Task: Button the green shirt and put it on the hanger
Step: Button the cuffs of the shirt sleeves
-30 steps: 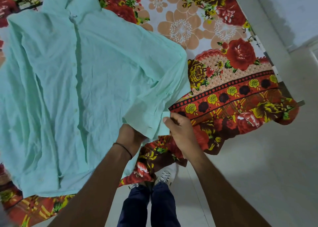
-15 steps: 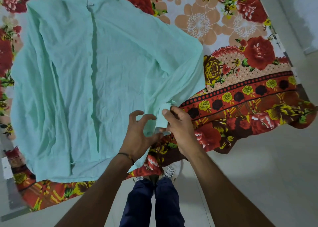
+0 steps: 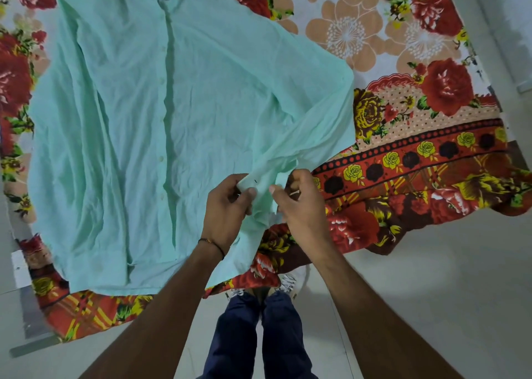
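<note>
The green shirt (image 3: 178, 114) lies flat, front up, on a floral bedsheet, its collar at the top edge of the view. Its button placket (image 3: 165, 96) runs down the middle and looks closed. The right sleeve folds down toward me, and its cuff (image 3: 266, 183) is raised between my hands. My left hand (image 3: 227, 209) pinches one side of the cuff; my right hand (image 3: 299, 203) pinches the other. No hanger is in view.
The floral bedsheet (image 3: 417, 137) covers the bed and hangs over its near edge. Pale tiled floor (image 3: 431, 292) lies to the right and below. My legs and shoes (image 3: 259, 321) stand close to the bed edge.
My left hand came out from under the sleeve and closed on the cuff beside my right hand. The view shifted, so the shirt sits further right and lower in frame.
</note>
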